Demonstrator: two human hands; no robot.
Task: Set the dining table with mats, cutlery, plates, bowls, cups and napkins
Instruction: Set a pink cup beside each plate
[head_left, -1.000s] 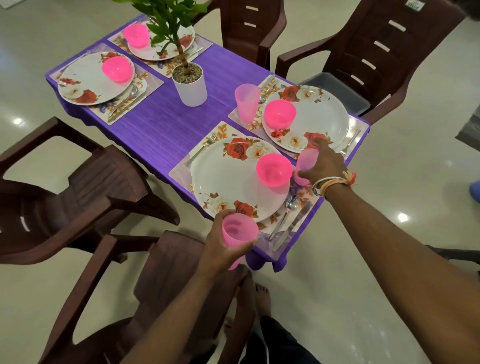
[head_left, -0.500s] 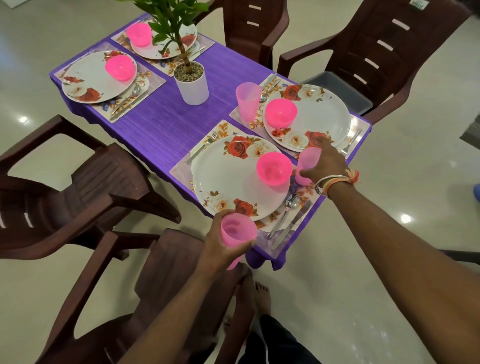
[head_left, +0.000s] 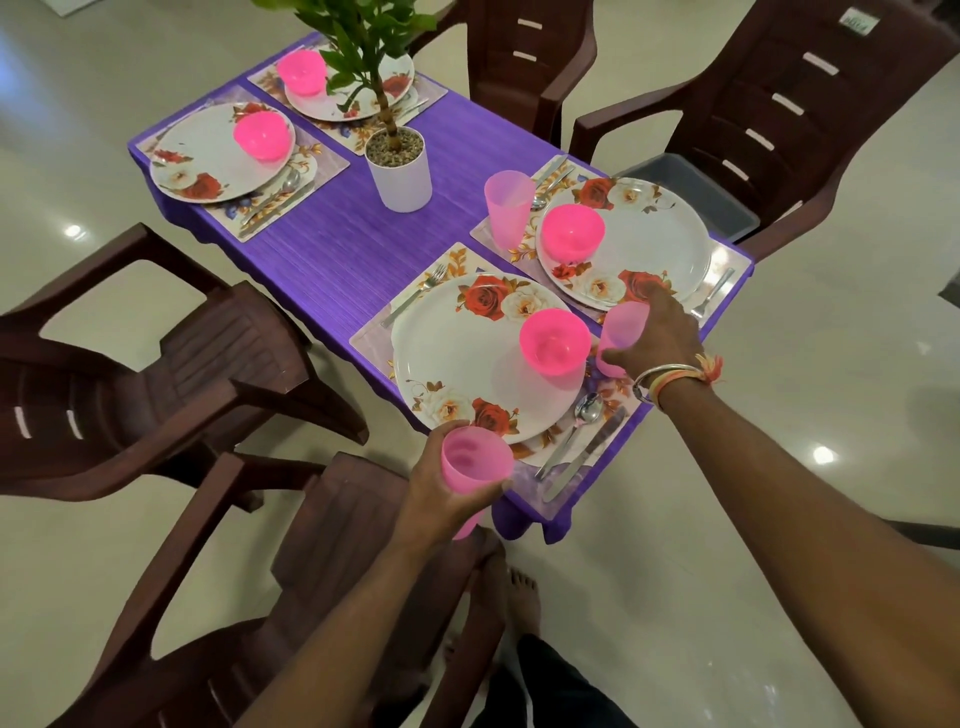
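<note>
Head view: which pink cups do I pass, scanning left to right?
Near cup in left hand → far cup, standing free → right cup under right hand.

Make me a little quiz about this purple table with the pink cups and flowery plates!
1. True or false: the left hand is empty.
2. What stands in the middle of the purple tablecloth? A) a glass jug B) a green plant in a white round pot C) a candle
3. How many pale pink cups can you see?

Key:
1. False. It grips a pale pink plastic cup.
2. B.
3. Three. There is that one, a second cup gripped by the right hand, and a third cup standing beside the far white flowered plate.
</note>
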